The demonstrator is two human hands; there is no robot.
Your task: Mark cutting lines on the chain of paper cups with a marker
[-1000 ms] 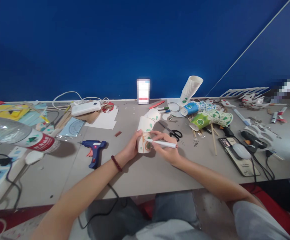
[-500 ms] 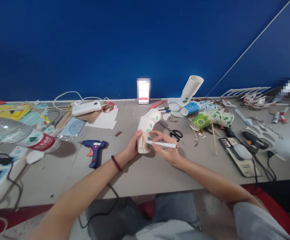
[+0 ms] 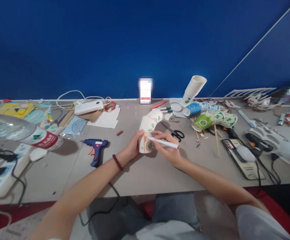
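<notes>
A bent chain of joined white paper cups (image 3: 148, 123) with green leaf prints stands in front of me. Its lowest cup carries orange-brown lines and a dark round mark. Around the left side of that cup my left hand (image 3: 132, 146) is closed. My right hand (image 3: 168, 150) grips a white marker (image 3: 166, 143) with a reddish end, its tip at the cup's right side. The marker's cap cannot be made out for certain; a small red-brown piece (image 3: 120, 133) lies left of the cups.
Left are a blue glue gun (image 3: 96, 148), a plastic bottle (image 3: 35, 133) and a power strip (image 3: 10, 173). Right are scissors (image 3: 177, 135), a green cup chain (image 3: 213, 120), a blue one (image 3: 202, 108), a cup stack (image 3: 194, 88) and a phone (image 3: 242, 160). A lit phone (image 3: 145, 91) stands behind.
The view has shifted slightly, moving everything a little to the right. The marker's tip sits higher on the cup, and its tilt has changed a little. Both hands keep their holds.
</notes>
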